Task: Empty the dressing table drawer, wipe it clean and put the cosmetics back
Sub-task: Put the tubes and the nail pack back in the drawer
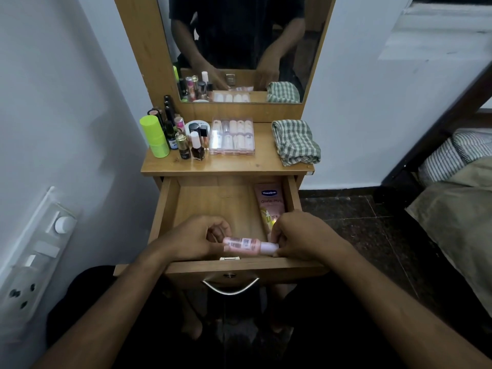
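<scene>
head view, both hands (197, 239) (298, 237) holding pink bottle (246, 245) over open drawer (218, 206)

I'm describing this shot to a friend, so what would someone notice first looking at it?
First, the two hands low in the middle: the left hand and right hand share a grip on a small pink bottle over the front of the open drawer, where a Vaseline tube lies along the right side. Next, the tabletop above: a lime-green bottle at left, a checked cloth at right.
</scene>
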